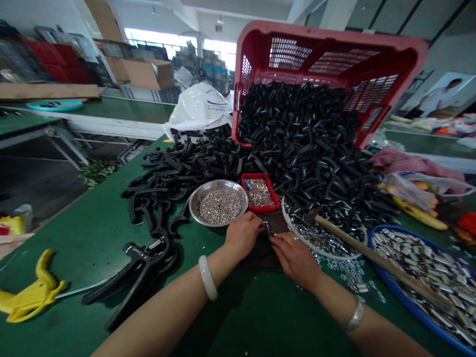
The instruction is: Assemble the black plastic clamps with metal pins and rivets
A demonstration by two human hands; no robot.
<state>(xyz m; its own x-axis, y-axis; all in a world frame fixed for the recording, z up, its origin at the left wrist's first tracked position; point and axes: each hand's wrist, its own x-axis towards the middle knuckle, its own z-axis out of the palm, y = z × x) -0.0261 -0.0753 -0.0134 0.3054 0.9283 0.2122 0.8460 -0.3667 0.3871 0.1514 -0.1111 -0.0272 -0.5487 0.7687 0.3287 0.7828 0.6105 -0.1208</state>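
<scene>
My left hand (243, 235) and my right hand (295, 260) meet over a dark pad (262, 253) on the green workbench (223, 317). Their fingertips pinch a small metal part (266, 227), mostly hidden by the fingers. Just beyond my left hand sits a steel bowl of small silver pins (218, 204), beside a small red tray of pins (259, 192). A white plate of metal clips (323, 240) lies next to my right hand. Across it rests a wooden-handled hammer (372, 250).
A tipped red plastic crate (330, 47) spills a large heap of black curved plastic pieces (297, 148) across the bench. A blue tray of metal pieces (420, 267) sits at right. Black hand tools (139, 275) and a yellow-handled tool (31, 292) lie at left.
</scene>
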